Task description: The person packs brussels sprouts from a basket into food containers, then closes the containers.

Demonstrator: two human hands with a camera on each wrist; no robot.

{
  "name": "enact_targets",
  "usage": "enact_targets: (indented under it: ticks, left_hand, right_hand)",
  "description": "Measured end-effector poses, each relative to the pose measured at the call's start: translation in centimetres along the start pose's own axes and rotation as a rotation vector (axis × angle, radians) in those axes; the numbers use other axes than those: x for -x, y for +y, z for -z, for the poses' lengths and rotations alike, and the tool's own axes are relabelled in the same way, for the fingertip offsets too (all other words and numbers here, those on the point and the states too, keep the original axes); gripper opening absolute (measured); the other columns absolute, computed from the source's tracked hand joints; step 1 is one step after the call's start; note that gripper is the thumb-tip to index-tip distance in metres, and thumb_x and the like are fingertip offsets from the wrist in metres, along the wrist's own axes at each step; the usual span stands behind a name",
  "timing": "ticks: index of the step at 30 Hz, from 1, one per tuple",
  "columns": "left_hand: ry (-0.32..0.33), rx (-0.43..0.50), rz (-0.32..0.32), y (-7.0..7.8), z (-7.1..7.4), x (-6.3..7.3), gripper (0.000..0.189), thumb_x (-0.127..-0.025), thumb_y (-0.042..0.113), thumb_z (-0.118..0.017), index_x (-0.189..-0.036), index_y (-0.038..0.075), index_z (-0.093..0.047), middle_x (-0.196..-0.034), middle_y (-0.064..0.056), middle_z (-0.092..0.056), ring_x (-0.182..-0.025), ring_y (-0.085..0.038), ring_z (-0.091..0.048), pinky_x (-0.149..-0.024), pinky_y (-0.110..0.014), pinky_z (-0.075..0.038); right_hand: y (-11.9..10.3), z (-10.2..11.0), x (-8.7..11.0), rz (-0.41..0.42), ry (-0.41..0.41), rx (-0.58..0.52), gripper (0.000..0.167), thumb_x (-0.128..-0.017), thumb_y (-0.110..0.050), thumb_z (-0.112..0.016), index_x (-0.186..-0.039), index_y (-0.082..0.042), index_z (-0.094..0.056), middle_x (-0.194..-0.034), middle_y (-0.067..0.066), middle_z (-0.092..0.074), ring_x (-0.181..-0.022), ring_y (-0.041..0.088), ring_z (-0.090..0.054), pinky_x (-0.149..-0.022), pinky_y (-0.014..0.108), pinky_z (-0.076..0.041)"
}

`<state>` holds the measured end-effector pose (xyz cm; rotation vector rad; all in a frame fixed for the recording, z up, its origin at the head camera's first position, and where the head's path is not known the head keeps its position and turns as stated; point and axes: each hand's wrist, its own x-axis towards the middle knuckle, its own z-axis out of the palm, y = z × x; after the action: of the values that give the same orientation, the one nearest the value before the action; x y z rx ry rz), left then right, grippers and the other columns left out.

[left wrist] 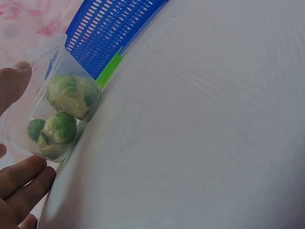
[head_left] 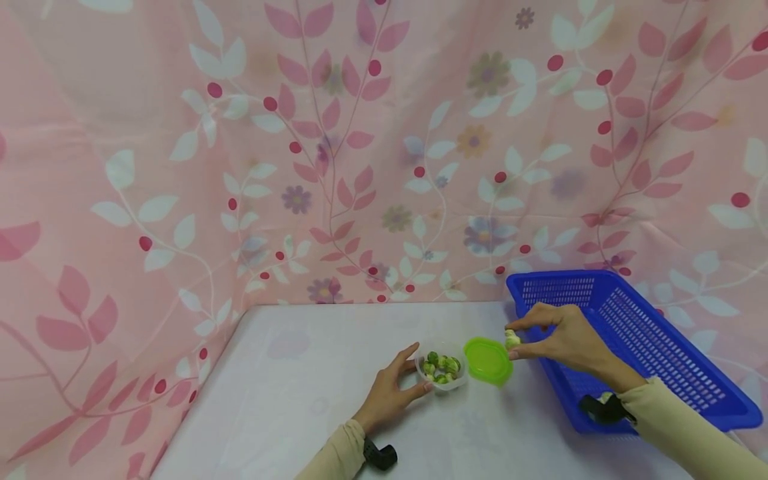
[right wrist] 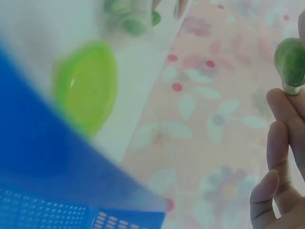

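Observation:
In the head view my left hand (head_left: 390,393) holds a small clear plastic container (head_left: 451,386), thumb on the near side and fingers at its left. Several green Brussels sprouts (head_left: 441,367) lie inside; through the clear wall, the left wrist view shows some of these sprouts (left wrist: 62,129) near the base. Between thumb and fingertips, my right hand (head_left: 564,340) pinches one Brussels sprout (head_left: 512,339), raised beside the basket's left rim. The right wrist view shows that sprout (right wrist: 289,62) with its pale stem end down. A bright green lid (head_left: 489,361) lies just right of the container.
A large blue perforated basket (head_left: 645,327) stands on the right of the white table (head_left: 270,387), under my right forearm. A pale sprout (head_left: 606,397) shows in it near the wrist camera. Behind the table hangs a pink floral curtain (head_left: 360,167).

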<state>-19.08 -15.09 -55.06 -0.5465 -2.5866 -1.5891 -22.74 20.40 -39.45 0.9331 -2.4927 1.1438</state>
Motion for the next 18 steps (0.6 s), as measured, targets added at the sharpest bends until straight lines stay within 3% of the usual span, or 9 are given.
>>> enact_targets:
  ticks: [10,18]
  left_hand:
    - [0.000,0.002,0.002,0.0,0.0,0.1,0.083,-0.096,0.046,-0.079,-0.165,0.028,-0.037,-0.144,-0.006,-0.069,-0.138,-0.020,-0.062,-0.122,-0.060,-0.037]
    - [0.007,-0.001,-0.008,-0.1,0.0,0.0,0.082,-0.096,0.046,-0.079,-0.165,0.030,-0.037,-0.143,-0.004,-0.070,-0.140,-0.021,-0.060,-0.122,-0.061,-0.036]
  right_hand:
    - [-1.5,-2.0,-0.7,0.013,-0.019,-0.068,0.033,-0.070,-0.021,-0.101,-0.100,-0.023,-0.087,-0.088,-0.012,-0.077,-0.070,0.008,-0.054,-0.065,0.028,-0.041]
    - [-2.9,-4.9,-1.2,-0.015,-0.049,-0.047,0.030,-0.075,-0.033,-0.098,-0.102,-0.026,-0.086,-0.094,-0.013,-0.081,-0.079,0.006,-0.060,-0.070,0.027,-0.044]
